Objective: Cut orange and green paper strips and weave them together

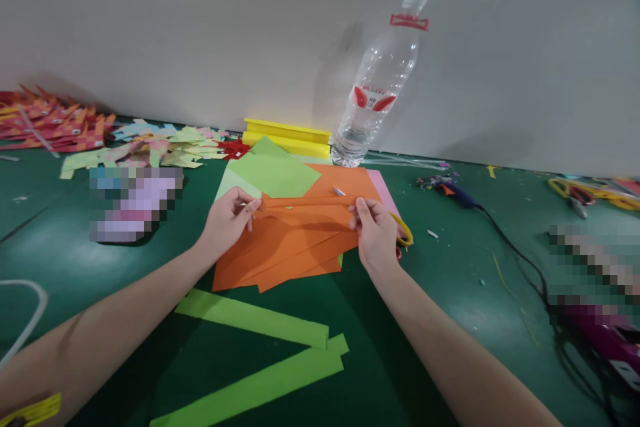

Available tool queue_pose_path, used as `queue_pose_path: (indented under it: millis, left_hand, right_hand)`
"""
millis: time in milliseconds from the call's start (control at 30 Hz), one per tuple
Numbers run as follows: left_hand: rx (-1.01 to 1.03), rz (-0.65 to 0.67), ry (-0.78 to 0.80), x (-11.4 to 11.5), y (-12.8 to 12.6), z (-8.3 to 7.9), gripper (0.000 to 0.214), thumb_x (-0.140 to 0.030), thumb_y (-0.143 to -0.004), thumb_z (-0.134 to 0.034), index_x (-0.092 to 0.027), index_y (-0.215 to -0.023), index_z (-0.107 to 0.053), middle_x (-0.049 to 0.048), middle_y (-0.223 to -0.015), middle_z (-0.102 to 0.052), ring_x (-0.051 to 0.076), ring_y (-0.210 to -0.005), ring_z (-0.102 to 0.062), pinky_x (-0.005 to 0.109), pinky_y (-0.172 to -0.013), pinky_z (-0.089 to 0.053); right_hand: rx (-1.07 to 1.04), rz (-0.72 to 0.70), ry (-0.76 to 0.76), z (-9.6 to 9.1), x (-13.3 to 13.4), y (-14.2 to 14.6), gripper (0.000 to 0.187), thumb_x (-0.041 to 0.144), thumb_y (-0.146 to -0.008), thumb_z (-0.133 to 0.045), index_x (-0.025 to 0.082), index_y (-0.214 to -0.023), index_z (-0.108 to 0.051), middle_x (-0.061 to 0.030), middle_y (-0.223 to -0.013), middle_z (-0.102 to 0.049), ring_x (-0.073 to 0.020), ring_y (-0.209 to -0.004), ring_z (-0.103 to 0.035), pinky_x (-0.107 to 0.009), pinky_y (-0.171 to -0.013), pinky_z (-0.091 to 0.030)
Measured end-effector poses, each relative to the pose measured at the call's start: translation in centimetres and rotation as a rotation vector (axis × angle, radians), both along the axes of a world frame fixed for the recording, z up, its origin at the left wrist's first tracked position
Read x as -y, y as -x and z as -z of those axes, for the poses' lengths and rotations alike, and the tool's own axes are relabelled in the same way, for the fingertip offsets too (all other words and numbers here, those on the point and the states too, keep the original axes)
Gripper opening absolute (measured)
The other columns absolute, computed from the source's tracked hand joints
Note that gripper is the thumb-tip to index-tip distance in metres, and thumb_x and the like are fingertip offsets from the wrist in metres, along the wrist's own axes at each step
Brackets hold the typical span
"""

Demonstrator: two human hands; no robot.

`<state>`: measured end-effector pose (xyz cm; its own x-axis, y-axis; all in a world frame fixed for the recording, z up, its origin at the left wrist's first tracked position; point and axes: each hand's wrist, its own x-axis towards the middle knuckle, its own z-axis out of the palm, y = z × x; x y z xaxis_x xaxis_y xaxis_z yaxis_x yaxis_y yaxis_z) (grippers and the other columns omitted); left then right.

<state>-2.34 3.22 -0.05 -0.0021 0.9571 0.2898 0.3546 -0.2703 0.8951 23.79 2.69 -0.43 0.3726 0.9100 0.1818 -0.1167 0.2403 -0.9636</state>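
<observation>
My left hand (229, 219) pinches the left end of a folded orange paper sheet (295, 240) lying on the green table. My right hand (375, 230) pinches the right end of the same fold. Both hands have their fingers closed on the paper's upper edge. More orange sheets lie stacked under it. A light green sheet (273, 172) and a pink sheet (383, 190) sit beneath and behind the orange ones. Yellow-handled scissors (404, 232) lie partly hidden behind my right hand.
Two green paper strips (260, 353) lie near me. A clear plastic bottle (377, 90) and yellow folded paper (287, 135) stand by the wall. Woven paper pieces (145, 147) are piled at the back left. A glue gun (453, 190) with a black cable (525, 263) lies to the right.
</observation>
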Motion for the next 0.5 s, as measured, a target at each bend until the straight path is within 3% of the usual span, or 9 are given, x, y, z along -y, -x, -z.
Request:
queue_pose_path:
  millis: [500]
  left_hand:
    - [0.052,-0.006,0.039,-0.31,-0.05,0.5,0.018,-0.032,-0.084,-0.058,-0.017,-0.074,-0.054,0.0031,-0.073,-0.069,0.008,-0.043,-0.055,0.023,-0.051,-0.045]
  right_hand:
    - [-0.121,-0.023,0.03,-0.38,0.01,-0.13,0.025,0.035,-0.069,-0.073,0.019,-0.063,-0.055,0.0047,-0.057,-0.053,-0.0061,-0.045,-0.043,-0.023,-0.044,-0.033]
